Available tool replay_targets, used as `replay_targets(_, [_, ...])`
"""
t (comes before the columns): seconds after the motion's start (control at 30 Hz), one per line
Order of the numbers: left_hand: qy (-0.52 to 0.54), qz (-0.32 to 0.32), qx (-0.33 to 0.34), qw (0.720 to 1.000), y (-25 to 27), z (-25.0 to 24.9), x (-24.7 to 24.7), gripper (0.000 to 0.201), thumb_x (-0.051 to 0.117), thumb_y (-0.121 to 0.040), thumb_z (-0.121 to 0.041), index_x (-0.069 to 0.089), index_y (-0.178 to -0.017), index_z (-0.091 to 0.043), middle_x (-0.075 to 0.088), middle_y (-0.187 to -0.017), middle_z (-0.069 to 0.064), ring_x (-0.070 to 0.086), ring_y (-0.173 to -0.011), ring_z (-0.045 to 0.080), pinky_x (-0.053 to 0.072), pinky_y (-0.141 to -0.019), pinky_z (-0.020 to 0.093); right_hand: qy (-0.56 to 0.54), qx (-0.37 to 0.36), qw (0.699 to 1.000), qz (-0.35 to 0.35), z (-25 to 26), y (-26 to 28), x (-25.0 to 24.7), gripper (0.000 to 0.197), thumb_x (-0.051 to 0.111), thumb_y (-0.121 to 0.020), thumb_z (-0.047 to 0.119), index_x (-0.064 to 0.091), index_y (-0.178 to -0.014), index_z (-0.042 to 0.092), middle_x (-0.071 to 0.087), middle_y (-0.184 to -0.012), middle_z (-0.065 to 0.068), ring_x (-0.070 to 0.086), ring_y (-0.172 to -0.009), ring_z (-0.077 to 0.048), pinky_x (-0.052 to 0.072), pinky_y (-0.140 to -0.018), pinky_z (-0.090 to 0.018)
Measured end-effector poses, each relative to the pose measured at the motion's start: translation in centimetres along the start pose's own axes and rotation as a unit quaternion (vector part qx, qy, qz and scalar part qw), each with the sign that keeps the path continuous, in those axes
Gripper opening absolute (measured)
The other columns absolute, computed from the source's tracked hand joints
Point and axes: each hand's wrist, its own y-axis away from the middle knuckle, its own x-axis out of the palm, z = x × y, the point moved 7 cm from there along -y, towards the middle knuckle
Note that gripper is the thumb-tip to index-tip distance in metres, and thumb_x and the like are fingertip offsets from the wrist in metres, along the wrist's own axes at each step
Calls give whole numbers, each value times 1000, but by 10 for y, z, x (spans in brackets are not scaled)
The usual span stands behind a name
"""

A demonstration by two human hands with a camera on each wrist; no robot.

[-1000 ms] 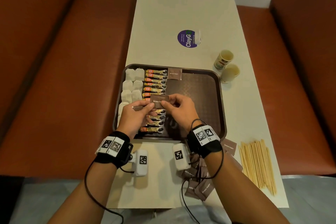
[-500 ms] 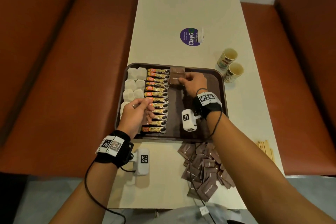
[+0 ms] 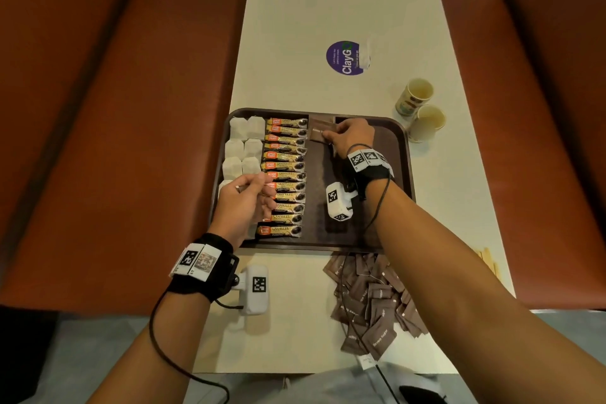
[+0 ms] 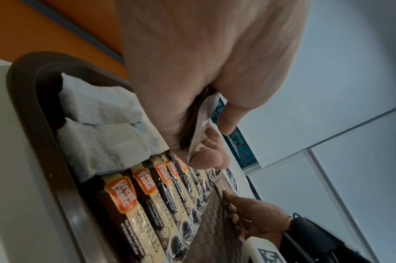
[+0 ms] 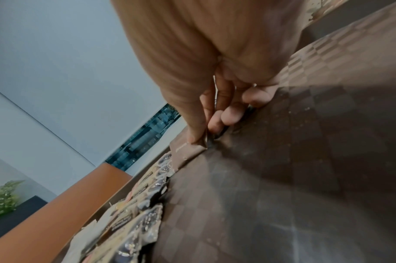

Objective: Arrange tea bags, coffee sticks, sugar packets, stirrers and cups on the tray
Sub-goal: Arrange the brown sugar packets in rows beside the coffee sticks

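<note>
Right hand (image 3: 352, 138) pinches a sugar packet (image 3: 320, 134) flat at the tray's (image 3: 405, 174) far edge — beside the coffee sticks (image 3: 284, 175). Left hand (image 3: 244, 198) grips spare packets (image 4: 200, 124); the pile (image 3: 370, 302) lies nearest the right.

The right hand (image 3: 352, 138) is extended forward on a nearly straight forearm, palm down, its thumb and curled fingertips (image 5: 216, 122) pinching the edge of a flat brown paper sugar packet (image 3: 319, 134). The left hand (image 3: 244, 202) is held nearer the body with the wrist raised, fingers curled inward. It appears to pinch a few thin brown packets (image 4: 198, 122) between thumb and fingers, though that view is close and partly blocked.
</note>
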Motion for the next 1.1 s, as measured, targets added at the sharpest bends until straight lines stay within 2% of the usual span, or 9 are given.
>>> replay_targets(0.07, [-1,-1,-3,1000,0,0,0,29,54,-108,-22,65,-121,2,65,-86,12,61,-64,18,52,-52,26,-7,6,1000,-3,-2,-2,2,25,86,-78,31,71,-91,16,71,-97,-3,63,-89,-13,52,-87,-25])
replay_targets(0.17, [-3,-1,-2,1000,1,-1,1,30,55,-108,-22,64,-122,3,65,-86,12,62,-64,19,52,-52,26,-15,12,1000,-10,-2,-4,0,26,88,-75,31,67,-85,20,68,-91,0,63,-85,-12,49,-79,-22])
replay_targets(0.47, [-8,-3,-1,1000,1,-1,1,26,55,-107,-22,66,-119,-1,67,-86,11,62,-65,19,52,-53,26,-31,20,999,-37,0,-3,-4,21,86,-78,22,69,-90,16,72,-94,-4,64,-83,-13,46,-76,-19])
replay_targets(0.63, [30,10,-19,999,1,-3,3,21,49,-107,-7,65,-119,-1,67,-88,15,63,-65,21,50,-50,28,-57,12,995,-75,0,8,-12,19,80,-81,27,70,-92,15,72,-91,-2,68,-86,-15,46,-76,-21])
replay_targets(0.73, [69,32,-38,996,5,-5,8,32,43,-110,-18,63,-124,2,73,-95,19,70,-75,26,55,-54,30,-82,-33,992,-85,13,34,-20,9,74,-87,25,71,-93,18,71,-88,3,65,-81,-8,53,-79,-23])
replay_targets(0.83, [89,46,-61,993,9,-6,12,52,28,-114,-38,59,-130,1,75,-111,25,76,-97,36,63,-64,33,-90,-111,990,3,39,76,-12,9,72,-90,25,71,-98,20,68,-91,10,60,-81,1,48,-70,-10])
replay_targets(0.9, [100,49,-75,991,12,-4,13,61,23,-113,-47,57,-132,0,74,-115,28,74,-105,40,63,-67,37,-78,-167,980,70,57,108,-1,10,74,-90,26,74,-98,21,68,-91,13,59,-81,6,43,-66,-7])
replay_targets(1.0, [101,41,-78,991,16,-2,11,69,22,-110,-55,61,-130,0,74,-108,29,77,-93,39,63,-59,38,-37,-229,957,174,71,147,21,15,76,-88,32,76,-101,24,69,-95,12,57,-80,12,39,-67,-5])
replay_targets(1.1, [52,-6,-68,996,20,-3,1,69,29,-108,-59,70,-119,-3,79,-97,17,76,-67,28,63,-53,39,36,-279,933,226,77,171,41,28,81,-80,45,76,-104,31,66,-97,13,59,-87,3,45,-75,-11])
